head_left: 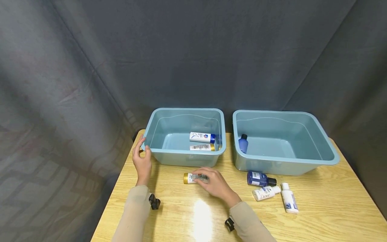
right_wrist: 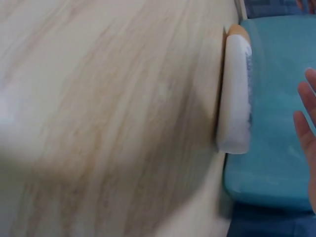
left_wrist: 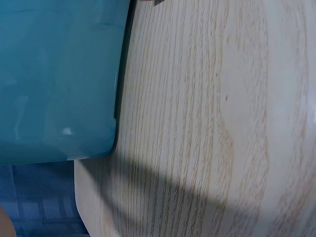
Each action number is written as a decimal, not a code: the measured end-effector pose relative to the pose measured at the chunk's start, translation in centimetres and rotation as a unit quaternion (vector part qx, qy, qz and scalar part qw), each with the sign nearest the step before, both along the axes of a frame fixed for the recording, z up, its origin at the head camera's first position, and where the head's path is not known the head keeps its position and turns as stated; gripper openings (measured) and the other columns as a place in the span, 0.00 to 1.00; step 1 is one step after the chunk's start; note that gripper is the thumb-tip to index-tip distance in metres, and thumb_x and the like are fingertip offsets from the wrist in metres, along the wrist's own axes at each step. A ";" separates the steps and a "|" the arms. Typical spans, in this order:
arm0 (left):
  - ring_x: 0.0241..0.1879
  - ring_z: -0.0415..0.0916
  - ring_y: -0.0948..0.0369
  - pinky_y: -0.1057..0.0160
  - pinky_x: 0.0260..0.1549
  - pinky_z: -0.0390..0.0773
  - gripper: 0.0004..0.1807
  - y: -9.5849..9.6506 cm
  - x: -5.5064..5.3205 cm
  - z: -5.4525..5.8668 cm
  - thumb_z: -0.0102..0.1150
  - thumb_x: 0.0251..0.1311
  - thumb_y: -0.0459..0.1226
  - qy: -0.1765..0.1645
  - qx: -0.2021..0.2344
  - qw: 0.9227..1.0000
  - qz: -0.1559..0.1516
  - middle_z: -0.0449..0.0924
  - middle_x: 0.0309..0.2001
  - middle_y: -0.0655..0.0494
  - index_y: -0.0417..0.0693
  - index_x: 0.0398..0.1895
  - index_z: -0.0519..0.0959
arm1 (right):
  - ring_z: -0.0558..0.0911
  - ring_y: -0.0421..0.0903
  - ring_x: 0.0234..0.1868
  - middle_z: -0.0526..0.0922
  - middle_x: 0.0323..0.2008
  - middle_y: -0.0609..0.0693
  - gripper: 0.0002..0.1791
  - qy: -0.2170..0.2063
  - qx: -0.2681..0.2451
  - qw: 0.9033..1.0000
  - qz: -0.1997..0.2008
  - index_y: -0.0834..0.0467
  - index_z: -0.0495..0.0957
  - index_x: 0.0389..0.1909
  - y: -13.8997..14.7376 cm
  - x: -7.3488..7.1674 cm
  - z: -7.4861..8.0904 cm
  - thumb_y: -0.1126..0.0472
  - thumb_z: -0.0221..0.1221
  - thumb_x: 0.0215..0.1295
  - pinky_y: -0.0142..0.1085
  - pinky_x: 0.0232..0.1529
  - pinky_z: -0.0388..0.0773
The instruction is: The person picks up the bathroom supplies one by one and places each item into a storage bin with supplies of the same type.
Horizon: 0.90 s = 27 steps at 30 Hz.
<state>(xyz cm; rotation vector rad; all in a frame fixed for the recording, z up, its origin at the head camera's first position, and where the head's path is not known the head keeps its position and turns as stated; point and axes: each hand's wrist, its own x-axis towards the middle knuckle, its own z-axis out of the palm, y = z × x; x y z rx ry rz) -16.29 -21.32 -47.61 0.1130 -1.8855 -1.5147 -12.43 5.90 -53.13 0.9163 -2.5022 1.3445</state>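
My left hand [head_left: 142,164] is at the near left corner of the left blue-green bin [head_left: 181,158], thumb and fingers spread apart by its rim. Only a sliver of that hand shows in the left wrist view. A white bottle with a gold cap [head_left: 189,178] lies on its side in front of this bin. Over its right part in the head view is my right hand [head_left: 214,183]. The right wrist view shows the right hand's fingers [right_wrist: 307,106] extended and apart from the bottle [right_wrist: 236,94]. Inside the left bin lie a blue-capped white bottle [head_left: 199,137] and a gold-capped one [head_left: 201,147].
A second blue-green bin [head_left: 272,162] stands to the right, holding a blue bottle [head_left: 243,144]. Before it on the wooden table [head_left: 172,215] lie a dark blue bottle [head_left: 257,178], a white Dove bottle [head_left: 266,193] and another white bottle [head_left: 289,200]. Grey curtain [head_left: 193,60] hangs behind.
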 end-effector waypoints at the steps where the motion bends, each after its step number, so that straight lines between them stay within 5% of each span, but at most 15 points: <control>1: 0.61 0.68 0.52 0.63 0.50 0.64 0.19 0.0 0.0 0.0 0.51 0.67 0.26 -0.001 -0.001 1.000 0.000 0.72 0.66 0.47 0.32 0.59 0.77 | 0.83 0.45 0.52 0.86 0.48 0.44 0.17 -0.001 0.003 1.000 -0.003 0.51 0.85 0.48 0.0 0.0 -0.1 0.61 0.72 0.56 0.44 0.54 0.79; 27: 0.60 0.68 0.59 0.64 0.51 0.64 0.19 0.0 0.1 0.1 0.51 0.66 0.26 -0.007 -0.007 1.000 0.006 0.72 0.66 0.45 0.32 0.59 0.77 | 0.78 0.49 0.60 0.82 0.55 0.47 0.21 -0.065 0.076 0.995 -0.016 0.49 0.83 0.53 0.2 -0.8 -2.2 0.56 0.70 0.58 0.50 0.62 0.71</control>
